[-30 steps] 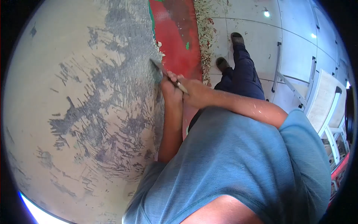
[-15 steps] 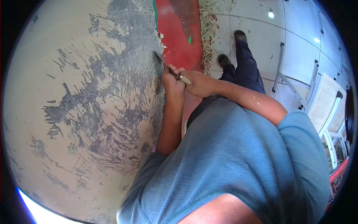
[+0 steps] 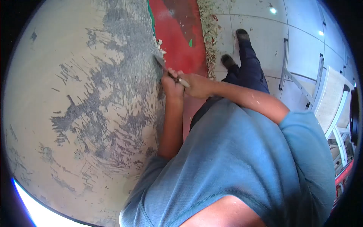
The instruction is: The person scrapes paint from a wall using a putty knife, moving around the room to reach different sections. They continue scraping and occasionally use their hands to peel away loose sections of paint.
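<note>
A scraper with a flat metal blade (image 3: 160, 60) and a pale handle (image 3: 184, 82) is in both my hands. My left hand (image 3: 172, 87) is closed around its front part, close behind the blade. Farther back, my right hand (image 3: 198, 86) grips the handle end. The blade's edge lies against the large scraped surface (image 3: 128, 72), at the border of its grey, scored area. Peeled cream flakes (image 3: 160, 42) cling along that border, just beyond the blade. My fingers partly hide the scraper's middle.
A red painted strip (image 3: 179, 34) with a green edge runs beside the scraped surface. Flakes and shavings (image 3: 210, 38) line the tiled floor (image 3: 261, 22). My shod feet (image 3: 243, 36) stand on the tiles. At right are a metal ladder (image 3: 300, 85) and a pale board (image 3: 331, 94).
The view has shifted slightly. The scraper has moved a little left and down in the picture, and more of its blade face shows. Both hands keep their hold.
</note>
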A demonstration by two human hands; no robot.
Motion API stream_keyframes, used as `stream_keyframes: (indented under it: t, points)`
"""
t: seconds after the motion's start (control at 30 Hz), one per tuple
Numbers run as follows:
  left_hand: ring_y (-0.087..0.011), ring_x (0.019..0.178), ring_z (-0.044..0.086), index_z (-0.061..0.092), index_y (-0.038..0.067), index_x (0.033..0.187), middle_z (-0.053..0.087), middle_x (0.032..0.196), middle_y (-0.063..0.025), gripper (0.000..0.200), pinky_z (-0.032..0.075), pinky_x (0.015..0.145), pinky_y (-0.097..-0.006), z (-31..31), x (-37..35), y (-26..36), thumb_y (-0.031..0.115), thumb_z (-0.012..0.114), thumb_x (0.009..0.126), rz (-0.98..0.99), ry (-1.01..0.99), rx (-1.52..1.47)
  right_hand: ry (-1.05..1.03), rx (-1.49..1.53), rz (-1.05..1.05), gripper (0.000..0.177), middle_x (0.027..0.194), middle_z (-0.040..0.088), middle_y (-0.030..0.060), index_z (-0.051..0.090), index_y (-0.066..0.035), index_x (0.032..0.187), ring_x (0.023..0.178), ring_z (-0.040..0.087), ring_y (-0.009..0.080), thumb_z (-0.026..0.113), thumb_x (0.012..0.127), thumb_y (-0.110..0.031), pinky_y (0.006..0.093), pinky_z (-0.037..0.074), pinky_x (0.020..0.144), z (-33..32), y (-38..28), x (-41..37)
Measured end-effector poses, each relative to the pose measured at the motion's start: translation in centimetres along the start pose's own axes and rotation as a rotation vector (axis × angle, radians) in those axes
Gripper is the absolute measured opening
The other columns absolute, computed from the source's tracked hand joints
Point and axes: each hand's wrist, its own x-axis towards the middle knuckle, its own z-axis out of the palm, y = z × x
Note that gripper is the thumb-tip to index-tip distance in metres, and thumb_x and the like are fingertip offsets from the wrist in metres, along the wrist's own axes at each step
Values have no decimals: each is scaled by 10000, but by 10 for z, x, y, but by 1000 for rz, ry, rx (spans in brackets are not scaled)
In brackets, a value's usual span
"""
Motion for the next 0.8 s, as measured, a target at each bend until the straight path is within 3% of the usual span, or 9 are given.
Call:
stream_keyframes:
  t: [0.03,0.13,0.27,0.47,0.5,0.53,0.6,0.7,0.8]
  points:
    - [-134,466,386,469,117,672,395,525,4,331,386,545,-301,-3,2,-1,335,411,914,37,11,11,-37,2,33,262,818,551,225,465,11,957,802,548,378,438,701,-41,417,406,732,-1,2,4]
    - [-166,483,364,430,98,603,363,497,-16,248,382,579,-316,33,-22,-17,69,362,839,69,80,91,-13,37,8,275,811,553,216,469,5,970,790,548,362,442,701,-44,414,408,728,-14,-7,-6]
    - [-172,502,384,462,89,625,411,511,-28,274,383,586,-311,10,-16,-10,133,372,880,39,23,0,-113,9,61,333,918,554,263,487,7,1008,896,539,391,460,683,-57,438,410,778,-25,-10,8]
    - [-156,439,368,460,88,633,450,541,-22,268,383,549,-315,24,-15,-9,128,365,881,-36,113,-138,-38,39,101,301,830,556,222,471,14,976,802,554,347,467,681,-48,400,421,712,-22,-8,-2]
    - [-143,467,386,473,130,662,412,516,5,311,387,554,-298,5,-2,-5,304,417,912,-42,-126,43,-53,44,102,300,835,556,226,469,16,975,810,554,352,465,682,-48,405,420,716,-14,1,1]
    - [-154,458,363,455,116,639,403,518,-7,266,383,546,-295,-16,8,-8,227,405,876,-44,-19,17,-72,49,102,300,840,555,230,466,19,974,819,554,357,464,682,-47,409,419,721,-4,13,10]
    - [-177,439,318,417,87,595,385,523,-30,210,374,530,-290,8,8,-8,74,382,802,-38,154,-58,-72,46,122,300,852,555,236,462,22,974,840,551,367,461,681,-45,417,416,732,-12,11,14]
    - [-141,463,366,455,118,650,396,525,7,262,381,554,-297,21,-10,-21,222,428,889,15,79,9,-75,49,152,314,875,555,252,458,29,988,870,547,385,458,685,-52,429,417,751,-25,-7,3]
    - [-141,457,363,452,113,649,391,519,11,254,378,562,-304,-3,9,-12,207,431,884,58,23,94,-120,-7,88,353,894,556,275,451,39,1036,885,545,404,454,701,-72,439,422,769,-22,1,4]
